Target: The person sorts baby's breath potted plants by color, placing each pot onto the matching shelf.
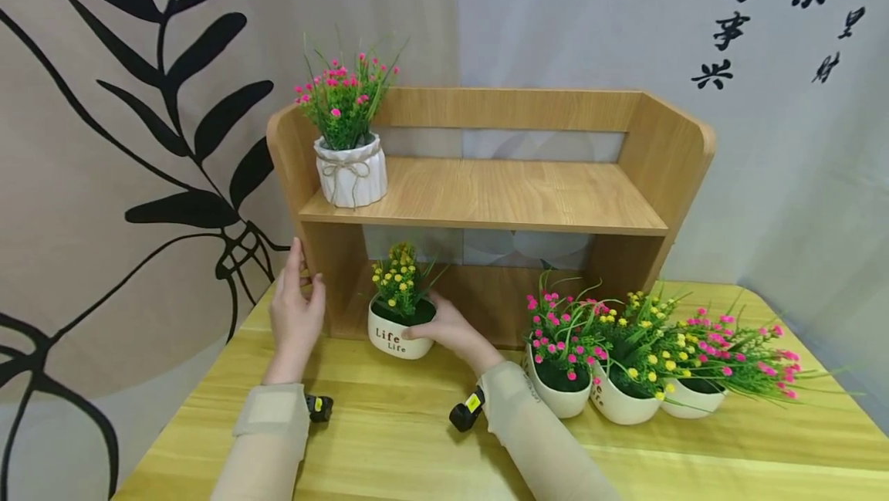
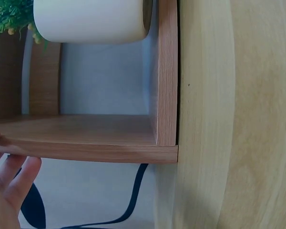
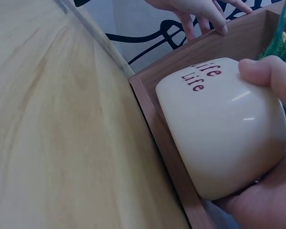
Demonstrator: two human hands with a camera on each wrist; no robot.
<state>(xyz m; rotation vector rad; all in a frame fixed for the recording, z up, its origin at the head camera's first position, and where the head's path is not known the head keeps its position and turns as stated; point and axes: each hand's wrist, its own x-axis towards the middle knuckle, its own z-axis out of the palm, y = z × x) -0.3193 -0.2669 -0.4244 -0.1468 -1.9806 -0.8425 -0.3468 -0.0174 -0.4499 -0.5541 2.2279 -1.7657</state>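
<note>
The yellow-flowered pot [image 1: 394,339], lettered "Life Life", was in the right hand [image 1: 453,329], thumb and fingers wrapped round it, by the lower front left corner of the shelf [image 1: 528,196]; the left hand [image 1: 295,314], fingers fairly straight, touched its left edge. One bow-tied pot [image 1: 353,177] already occupied the top level's left end; three others [image 1: 623,404], markings too small to read, were not yet off the right side of the desk [image 1: 389,431]. Behind, the curtain [image 1: 556,30] read "万事兴".

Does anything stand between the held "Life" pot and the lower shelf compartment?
Nothing visible does. The right hand holds the "Life" pot at the open front of the lower compartment; three potted plants stand off to the right.
</note>
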